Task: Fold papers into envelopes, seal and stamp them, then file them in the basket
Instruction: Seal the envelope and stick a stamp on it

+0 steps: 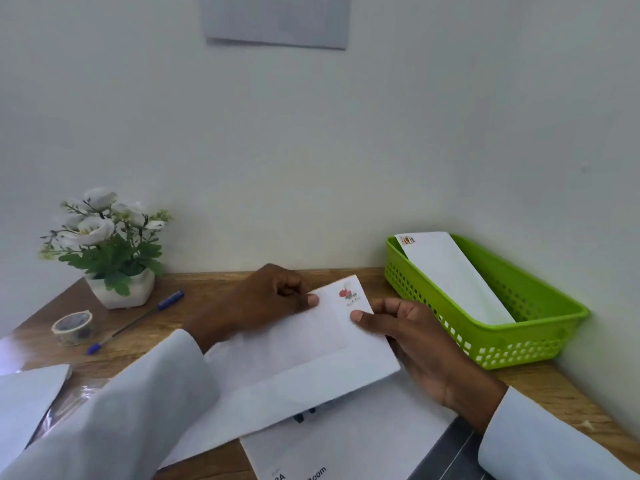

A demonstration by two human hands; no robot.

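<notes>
one envelope [453,271] already lies filed in the green basket [540,344] at the far right corner of the tabletop [221,277], propped against the basket's back rim, stamp corner up. so one round looks finished.

now the second one: a white envelope [298,355] sits over the middle of the tabletop, tilted, with a red stamp [349,294] on its far corner. the left hand [270,299] pinches the far edge, thumb on top and fingers curled behind. the right hand [415,344] holds the right edge, thumb pressed on the face just below the stamp, fingers tucked under. whether the flap is sealed can't be told from this side.

by my reading this one is stamped and ready for filing, and the basket is just beside the right hand. more work looks left: a printed sheet [346,441] lies under the envelope at the near edge, another white sheet [24,400] at the near left.

tape roll [73,327], blue pen [138,320] and a potted plant [110,251] wait along the left side.
</notes>
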